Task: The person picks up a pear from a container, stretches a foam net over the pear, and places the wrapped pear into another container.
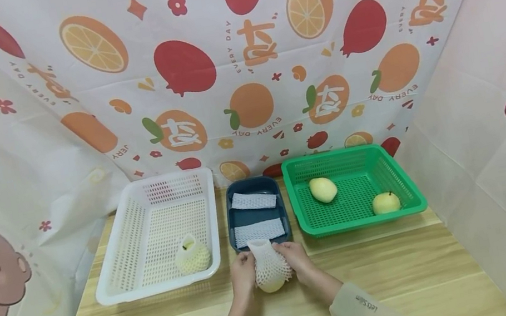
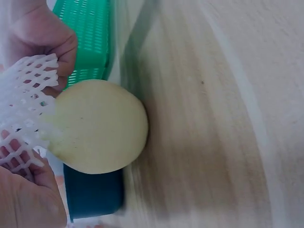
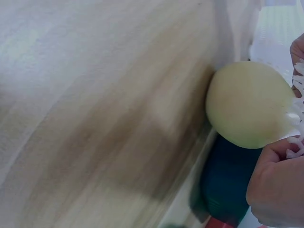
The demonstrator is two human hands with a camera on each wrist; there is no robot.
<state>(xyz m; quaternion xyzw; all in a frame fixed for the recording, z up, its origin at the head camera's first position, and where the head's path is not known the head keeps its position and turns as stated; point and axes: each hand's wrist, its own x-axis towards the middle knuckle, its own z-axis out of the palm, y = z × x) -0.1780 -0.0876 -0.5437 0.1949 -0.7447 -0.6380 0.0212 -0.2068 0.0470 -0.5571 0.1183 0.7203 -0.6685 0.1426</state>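
A pale yellow pear point(image 1: 273, 286) is partly inside a white foam net sleeve point(image 1: 267, 263), its rounded end sticking out bare toward the table's front. My left hand point(image 1: 243, 274) grips the sleeve's left side, fingers curled at the mesh. On the other side, my right hand point(image 1: 297, 257) pinches the sleeve's right edge. The wrist views show the pear point(image 2: 102, 127) bulging out of the stretched mesh point(image 2: 26, 95) between both hands. Just beyond lies a dark blue tray point(image 1: 232, 223) with two flat foam sleeves, the nearer sleeve point(image 1: 258, 232) and the farther sleeve point(image 1: 254, 201).
At left, a white basket point(image 1: 117, 250) holds a pear in a foam net point(image 1: 192, 255). The green basket point(image 1: 361, 223) at right holds two bare pears, one point(image 1: 323, 189) at its back left and one point(image 1: 386, 203) at its front right. A printed curtain hangs behind.
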